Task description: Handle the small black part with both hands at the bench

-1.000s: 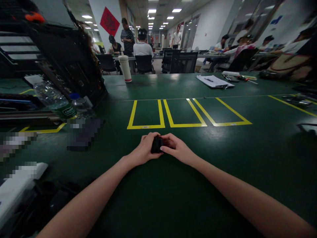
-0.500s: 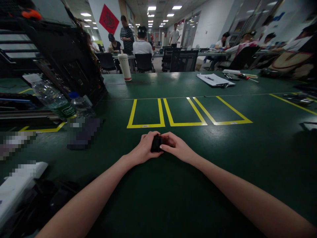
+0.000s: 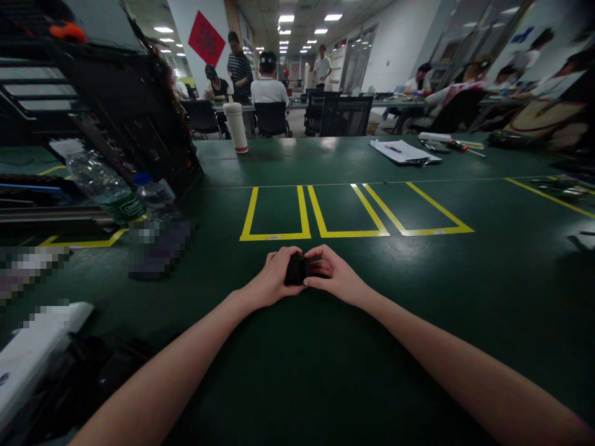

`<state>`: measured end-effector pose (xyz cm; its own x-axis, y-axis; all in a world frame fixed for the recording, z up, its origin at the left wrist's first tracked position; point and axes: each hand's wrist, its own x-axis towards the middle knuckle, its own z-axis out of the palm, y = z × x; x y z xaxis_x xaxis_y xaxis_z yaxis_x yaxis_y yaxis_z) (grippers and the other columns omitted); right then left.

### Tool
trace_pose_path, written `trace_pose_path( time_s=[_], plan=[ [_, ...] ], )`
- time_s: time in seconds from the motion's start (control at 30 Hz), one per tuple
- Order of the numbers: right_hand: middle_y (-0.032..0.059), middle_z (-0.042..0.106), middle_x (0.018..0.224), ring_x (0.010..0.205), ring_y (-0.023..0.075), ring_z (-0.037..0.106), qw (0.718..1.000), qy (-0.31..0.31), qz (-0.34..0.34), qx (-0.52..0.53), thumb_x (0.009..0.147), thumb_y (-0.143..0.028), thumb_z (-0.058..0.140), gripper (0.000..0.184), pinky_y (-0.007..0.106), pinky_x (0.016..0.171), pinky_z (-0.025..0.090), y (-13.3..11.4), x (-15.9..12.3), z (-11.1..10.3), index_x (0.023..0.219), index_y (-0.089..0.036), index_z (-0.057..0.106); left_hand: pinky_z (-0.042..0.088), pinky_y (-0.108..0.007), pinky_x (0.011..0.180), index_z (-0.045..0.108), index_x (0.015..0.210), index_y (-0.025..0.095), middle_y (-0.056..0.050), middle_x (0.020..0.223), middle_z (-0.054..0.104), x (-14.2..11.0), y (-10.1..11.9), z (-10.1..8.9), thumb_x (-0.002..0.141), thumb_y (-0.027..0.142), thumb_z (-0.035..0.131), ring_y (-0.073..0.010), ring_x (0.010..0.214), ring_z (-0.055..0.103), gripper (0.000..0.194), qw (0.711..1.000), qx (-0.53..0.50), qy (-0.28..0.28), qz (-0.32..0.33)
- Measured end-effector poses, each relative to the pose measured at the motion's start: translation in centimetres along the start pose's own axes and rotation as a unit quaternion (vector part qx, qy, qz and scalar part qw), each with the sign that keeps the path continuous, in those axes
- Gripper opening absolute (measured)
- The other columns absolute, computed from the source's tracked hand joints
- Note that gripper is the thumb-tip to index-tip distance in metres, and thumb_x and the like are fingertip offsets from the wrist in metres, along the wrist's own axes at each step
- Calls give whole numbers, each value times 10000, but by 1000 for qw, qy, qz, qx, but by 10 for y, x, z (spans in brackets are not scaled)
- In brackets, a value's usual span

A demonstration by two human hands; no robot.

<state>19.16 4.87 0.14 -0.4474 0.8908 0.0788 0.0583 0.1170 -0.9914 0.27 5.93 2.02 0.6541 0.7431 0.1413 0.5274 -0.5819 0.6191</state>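
A small black object [image 3: 296, 270] sits on the green table [image 3: 418, 291] between both my hands, just in front of the yellow taped boxes [image 3: 275, 214]. My left hand [image 3: 274, 279] is curled around its left side. My right hand [image 3: 332, 275] pinches its right side with thumb and fingers closed. Most of the black object is hidden by my fingers, so its shape stays unclear.
Plastic water bottles [image 3: 105, 189] and a black rack [image 3: 134, 118] stand at the left. A white tumbler [image 3: 236, 127] and papers [image 3: 402, 152] lie farther back. Several people sit or stand at tables behind. White items [image 3: 28, 353] lie near left.
My hands and the black object stay in the same place; the right fingers have shifted slightly on it. The view has barely moved.
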Motion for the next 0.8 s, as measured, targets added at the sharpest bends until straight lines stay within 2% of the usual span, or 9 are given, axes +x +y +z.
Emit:
trace_pose_path(
  time_s=[0.2,0.37,0.57,0.73,0.8],
  plan=[
    [27,594,975,921,180,593,1000,7,18,-13,658,-193,667,339,395,866,462,2,9,2,963,-191,521,386,-438,872,283,1167,232,-67,1145,402,-1,-3,4,719,280,629,-247,1020,428,568,1000,1,17,15],
    [36,585,1025,951,186,576,999,22,25,-23,666,-216,659,368,394,877,449,2,7,5,1016,-203,545,387,-440,873,297,1154,240,-63,1135,405,-3,-2,5,726,271,625,-249,1022,435,540,999,2,26,24],
    [29,578,1020,977,180,554,999,20,36,-1,747,-248,576,274,404,877,435,-3,3,8,1018,-220,547,369,-447,889,285,1170,237,-66,1146,399,-3,-2,5,715,262,639,-249,1030,431,576,999,10,36,31],
    [37,557,1020,945,178,557,998,35,60,-4,708,-254,625,367,407,843,451,-4,6,7,1044,-220,485,376,-465,875,280,1178,242,-72,1149,405,-2,-2,5,715,275,639,-262,1030,438,587,999,6,27,23],
    [34,555,1013,943,175,557,998,28,54,-1,712,-252,620,315,408,850,447,-3,7,7,996,-208,493,380,-466,870,280,1180,243,-71,1150,406,-2,-2,5,715,280,640,-261,1027,443,589,999,2,25,22]
  ],
)
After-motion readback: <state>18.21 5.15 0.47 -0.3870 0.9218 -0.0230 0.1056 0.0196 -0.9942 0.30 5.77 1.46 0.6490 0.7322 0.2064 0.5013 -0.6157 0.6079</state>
